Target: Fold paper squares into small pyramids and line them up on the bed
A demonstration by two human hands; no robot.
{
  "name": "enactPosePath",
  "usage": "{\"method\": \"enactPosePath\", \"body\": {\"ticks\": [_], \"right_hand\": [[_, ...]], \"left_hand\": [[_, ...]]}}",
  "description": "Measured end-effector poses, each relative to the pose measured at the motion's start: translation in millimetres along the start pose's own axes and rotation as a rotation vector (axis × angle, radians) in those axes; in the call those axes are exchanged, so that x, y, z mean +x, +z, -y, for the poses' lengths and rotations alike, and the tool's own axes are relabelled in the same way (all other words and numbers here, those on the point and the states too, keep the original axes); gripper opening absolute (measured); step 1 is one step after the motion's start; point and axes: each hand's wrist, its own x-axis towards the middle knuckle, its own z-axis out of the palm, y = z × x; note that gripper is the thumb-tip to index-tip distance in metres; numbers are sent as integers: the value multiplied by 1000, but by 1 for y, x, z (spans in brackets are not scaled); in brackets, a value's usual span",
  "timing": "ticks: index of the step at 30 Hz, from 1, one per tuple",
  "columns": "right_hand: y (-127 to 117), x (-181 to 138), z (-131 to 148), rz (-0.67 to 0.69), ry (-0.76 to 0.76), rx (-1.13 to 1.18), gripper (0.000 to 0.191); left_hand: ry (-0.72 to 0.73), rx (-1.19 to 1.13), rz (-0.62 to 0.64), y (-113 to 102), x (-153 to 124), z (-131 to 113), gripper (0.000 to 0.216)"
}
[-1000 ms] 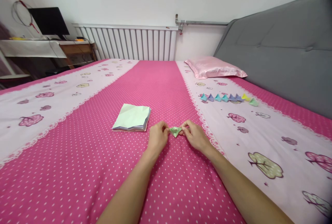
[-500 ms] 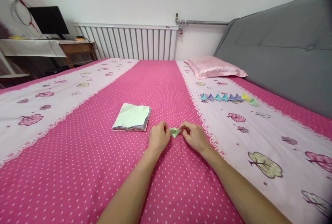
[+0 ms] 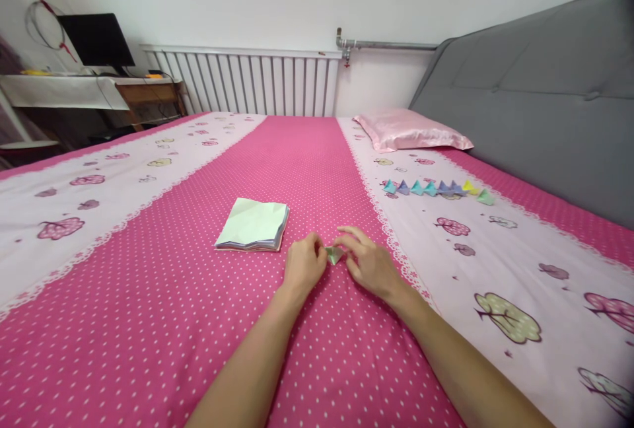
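Note:
A small folded piece of green paper (image 3: 335,254) lies on the pink dotted bedspread (image 3: 163,322), pinched between both hands. My left hand (image 3: 303,266) grips its left end with closed fingers. My right hand (image 3: 366,263) covers its right end, thumb and fingers pressed onto the paper, so most of the piece is hidden. A stack of pale green paper sheets (image 3: 253,224) lies just left of and beyond my left hand.
A row of several small folded paper pieces (image 3: 436,189) in blue, purple, yellow and green lies on the white strip to the right. A pink pillow (image 3: 411,131) rests by the grey headboard (image 3: 539,98). A radiator (image 3: 247,81) and a desk (image 3: 89,88) stand beyond the bed.
My hands have drawn closer together. The green paper now looks smaller, with more of it covered by my right fingers.

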Motion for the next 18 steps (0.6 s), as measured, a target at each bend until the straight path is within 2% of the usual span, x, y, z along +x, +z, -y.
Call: {"method": "enactPosePath", "body": {"ticks": [7,14,18], "right_hand": [[-4,0,3,76,-27,-155,36],[-4,-1,-3,79,7,-195,27],[-1,0,-7,121,38,-162,29]], "left_hand": [[-16,-28,26,-1,0,-1,11],[-9,-27,14,-1,0,0,10],[-19,-17,9,-2,1,-1,11]]}}
